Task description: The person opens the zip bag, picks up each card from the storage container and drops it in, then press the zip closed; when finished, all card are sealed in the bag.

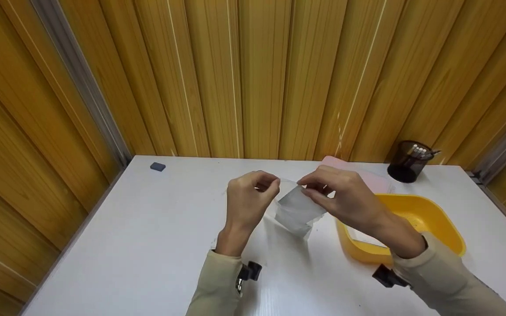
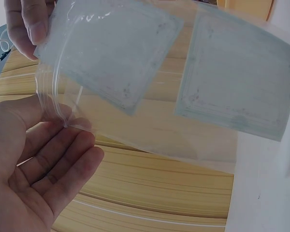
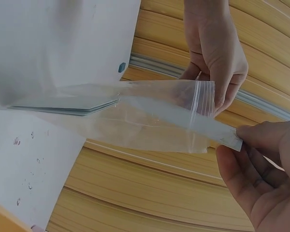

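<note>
A clear zip-lock bag (image 2: 150,135) hangs between the two hands above the white table. My left hand (image 1: 247,199) pinches the bag's edge at the zip strip. At the bag's mouth my right hand (image 1: 345,197) pinches a pale card (image 3: 224,134) between thumb and fingers. One end of that card sticks out past the zip, while the rest lies inside the bag. Deeper in the bag are more pale cards (image 3: 67,105), stacked, with a thin decorative border showing in the left wrist view.
To the right stands a yellow basin (image 1: 437,208) holding a white flat item (image 1: 367,238). Pink sheets (image 1: 374,177) lie behind it. A black mesh pen cup (image 1: 404,169) with several pens is at the back right. At the back left sits a small dark block (image 1: 158,166).
</note>
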{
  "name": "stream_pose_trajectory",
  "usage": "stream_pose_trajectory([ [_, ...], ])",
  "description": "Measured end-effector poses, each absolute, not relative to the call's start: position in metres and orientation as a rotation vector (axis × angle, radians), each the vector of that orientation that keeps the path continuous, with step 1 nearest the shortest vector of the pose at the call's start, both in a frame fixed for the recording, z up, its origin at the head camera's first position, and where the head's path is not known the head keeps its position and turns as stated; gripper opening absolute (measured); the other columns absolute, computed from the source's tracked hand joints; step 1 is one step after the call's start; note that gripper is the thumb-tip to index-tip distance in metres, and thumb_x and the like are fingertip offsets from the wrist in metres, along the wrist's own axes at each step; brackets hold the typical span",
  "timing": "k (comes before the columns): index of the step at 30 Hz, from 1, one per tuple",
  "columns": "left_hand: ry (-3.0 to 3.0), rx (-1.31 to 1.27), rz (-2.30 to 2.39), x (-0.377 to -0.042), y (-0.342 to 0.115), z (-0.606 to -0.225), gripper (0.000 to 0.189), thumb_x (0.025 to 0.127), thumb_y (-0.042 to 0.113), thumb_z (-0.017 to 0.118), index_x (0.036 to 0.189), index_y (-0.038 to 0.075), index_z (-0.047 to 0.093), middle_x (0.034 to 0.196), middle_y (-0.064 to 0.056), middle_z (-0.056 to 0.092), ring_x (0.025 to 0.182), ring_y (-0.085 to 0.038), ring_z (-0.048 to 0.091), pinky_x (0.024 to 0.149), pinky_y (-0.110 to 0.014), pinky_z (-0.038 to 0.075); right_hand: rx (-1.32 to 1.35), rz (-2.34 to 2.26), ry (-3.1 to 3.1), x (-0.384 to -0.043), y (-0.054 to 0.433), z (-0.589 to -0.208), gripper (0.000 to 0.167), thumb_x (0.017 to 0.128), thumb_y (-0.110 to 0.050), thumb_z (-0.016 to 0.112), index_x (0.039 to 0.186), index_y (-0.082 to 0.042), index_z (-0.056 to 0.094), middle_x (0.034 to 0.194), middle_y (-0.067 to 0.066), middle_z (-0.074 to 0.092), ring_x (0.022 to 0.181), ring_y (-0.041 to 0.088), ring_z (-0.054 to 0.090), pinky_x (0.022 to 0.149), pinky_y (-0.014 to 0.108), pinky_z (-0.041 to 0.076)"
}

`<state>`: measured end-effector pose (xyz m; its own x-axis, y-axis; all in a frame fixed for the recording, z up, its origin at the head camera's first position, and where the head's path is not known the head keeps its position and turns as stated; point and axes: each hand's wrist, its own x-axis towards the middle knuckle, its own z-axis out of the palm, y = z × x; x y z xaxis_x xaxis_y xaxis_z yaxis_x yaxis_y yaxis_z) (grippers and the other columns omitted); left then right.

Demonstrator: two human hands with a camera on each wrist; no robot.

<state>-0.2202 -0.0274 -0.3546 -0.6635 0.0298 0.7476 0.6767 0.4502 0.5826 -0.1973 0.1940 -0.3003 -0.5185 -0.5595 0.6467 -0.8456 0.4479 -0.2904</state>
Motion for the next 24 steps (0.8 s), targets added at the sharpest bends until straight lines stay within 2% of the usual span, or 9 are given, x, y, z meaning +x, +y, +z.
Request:
stream_pose_trajectory([
  [6, -2.023, -0.593, -1.238, -0.2194, -0.0274, -0.354, 0.009, 0.089, -0.002, 0.078, 0.083, 0.005, 0.081, 0.077, -0.001, 0.076, 0.066, -0.012, 0.071, 0.064, -0.026, 0.06, 1.223, 0.825, -2.275, -0.1975, 0.1901, -0.3033, 0.025, 0.088, 0.013, 0.079, 0.107, -0.004, 0.078, 0.092, 0.006, 0.073, 0.079, 0.014, 0.069, 0.067, 0.026, 0.061],
  [24, -2.053, -0.581, -1.216, -0.2172, -0.0304, -0.3546, 0.007, 0.089, -0.002, 0.079, 0.085, 0.003, 0.08, 0.077, -0.004, 0.076, 0.067, -0.013, 0.072, 0.065, -0.023, 0.06, 1.264, 0.798, -2.284, -0.1981, 0.1867, -0.3087, 0.03, 0.086, 0.014, 0.08, 0.111, -0.002, 0.079, 0.093, 0.004, 0.072, 0.077, 0.015, 0.066, 0.065, 0.026, 0.059],
])
